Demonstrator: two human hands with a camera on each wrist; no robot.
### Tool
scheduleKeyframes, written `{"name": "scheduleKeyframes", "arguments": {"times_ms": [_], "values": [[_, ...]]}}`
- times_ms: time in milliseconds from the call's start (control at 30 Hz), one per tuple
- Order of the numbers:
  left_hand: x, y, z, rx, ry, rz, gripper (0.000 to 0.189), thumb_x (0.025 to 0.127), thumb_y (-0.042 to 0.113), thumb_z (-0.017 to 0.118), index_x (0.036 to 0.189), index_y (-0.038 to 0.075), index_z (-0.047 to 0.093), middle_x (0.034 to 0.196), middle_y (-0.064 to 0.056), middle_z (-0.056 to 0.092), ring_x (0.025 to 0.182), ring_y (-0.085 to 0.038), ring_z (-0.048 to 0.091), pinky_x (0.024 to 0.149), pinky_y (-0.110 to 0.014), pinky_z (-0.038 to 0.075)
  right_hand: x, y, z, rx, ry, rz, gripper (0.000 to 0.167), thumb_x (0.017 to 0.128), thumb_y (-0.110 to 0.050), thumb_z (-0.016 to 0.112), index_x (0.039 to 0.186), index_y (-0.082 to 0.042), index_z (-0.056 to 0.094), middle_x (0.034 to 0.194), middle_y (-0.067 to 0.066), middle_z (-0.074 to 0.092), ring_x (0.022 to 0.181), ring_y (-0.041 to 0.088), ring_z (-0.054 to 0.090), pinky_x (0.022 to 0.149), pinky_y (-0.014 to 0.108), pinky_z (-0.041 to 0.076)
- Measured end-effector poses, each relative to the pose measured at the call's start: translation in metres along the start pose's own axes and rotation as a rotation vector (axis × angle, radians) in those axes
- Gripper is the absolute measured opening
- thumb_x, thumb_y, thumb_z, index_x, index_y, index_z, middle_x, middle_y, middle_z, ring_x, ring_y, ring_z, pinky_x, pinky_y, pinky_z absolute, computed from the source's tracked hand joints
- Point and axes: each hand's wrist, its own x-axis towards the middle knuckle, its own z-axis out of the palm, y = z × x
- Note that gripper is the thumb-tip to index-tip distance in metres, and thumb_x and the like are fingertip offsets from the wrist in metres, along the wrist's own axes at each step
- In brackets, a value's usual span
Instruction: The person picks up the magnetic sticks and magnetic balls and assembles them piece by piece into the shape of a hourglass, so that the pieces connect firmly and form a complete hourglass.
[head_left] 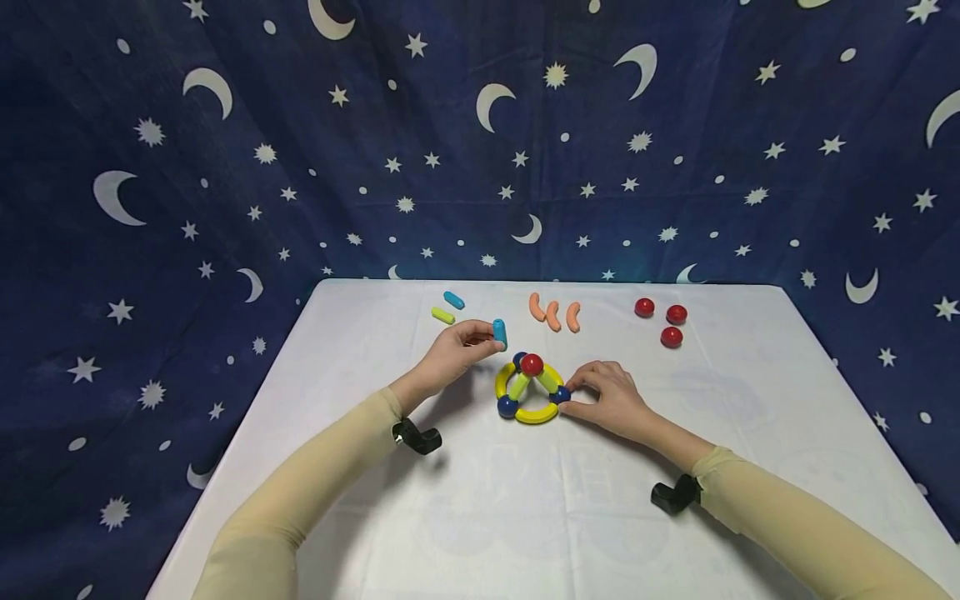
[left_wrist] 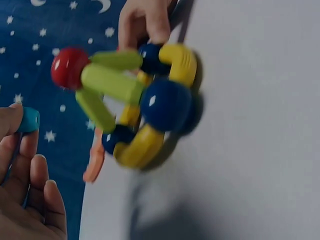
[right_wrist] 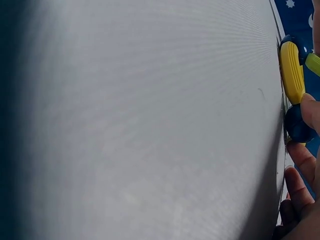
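Note:
My left hand [head_left: 452, 354] pinches a short blue rod [head_left: 499, 334] between thumb and fingertips, held upright above the table. Just right of it sits a built piece: a ring of curved yellow rods [head_left: 537, 415] joined by dark blue balls [head_left: 507, 407], with lime green rods [left_wrist: 112, 83] slanting up to a red ball [head_left: 532, 365] on top. The right hand [head_left: 611, 400] has thumb and fingers around the ring's right-hand blue ball [head_left: 559, 394]. In the right wrist view, that ball [right_wrist: 298, 124] lies between thumb and fingertip.
Behind the left hand lie another blue rod [head_left: 453, 300] and a lime green rod [head_left: 443, 316]. Three curved orange pieces [head_left: 553, 317] rest at the back middle, and three red balls [head_left: 671, 337] at the back right. A patterned dark blue cloth [head_left: 450, 125] hangs behind the white table [head_left: 480, 533].

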Motion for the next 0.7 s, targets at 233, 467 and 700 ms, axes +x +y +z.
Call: {"name": "scheduleKeyframes", "arguments": {"times_ms": [233, 467, 700], "values": [[-0.005, 0.011, 0.018, -0.016, -0.077, 0.059, 0.027, 0.095, 0.026, 0.076, 0.118, 0.012, 0.072, 0.109, -0.001, 0.07, 0.098, -0.022, 0.061, 0.084, -0.033, 0.05, 0.0, 0.001, 0.0, 0.004, 0.005, -0.008, 0.035, 0.081, -0.05, 0.085, 0.101, -0.023, 0.072, 0.118, 0.001, 0.06, 0.126, 0.033, 0.042, 0.107, 0.056, 0.028], [-0.007, 0.014, 0.025, -0.024, -0.078, 0.087, 0.024, 0.095, 0.023, 0.076, 0.116, 0.012, 0.071, 0.105, -0.001, 0.071, 0.094, -0.022, 0.059, 0.078, -0.03, 0.048, 0.0, 0.001, 0.002, -0.007, 0.002, -0.01, 0.036, 0.081, -0.05, 0.085, 0.102, -0.023, 0.073, 0.118, 0.002, 0.06, 0.126, 0.033, 0.042, 0.107, 0.056, 0.028], [-0.008, 0.012, 0.029, -0.007, -0.074, 0.075, 0.024, 0.095, 0.022, 0.076, 0.116, 0.011, 0.071, 0.103, -0.001, 0.07, 0.094, -0.022, 0.059, 0.079, -0.031, 0.047, 0.0, 0.0, 0.0, 0.0, 0.007, -0.015, 0.035, 0.081, -0.049, 0.085, 0.1, -0.023, 0.073, 0.117, 0.002, 0.061, 0.125, 0.033, 0.043, 0.106, 0.056, 0.028]]}}
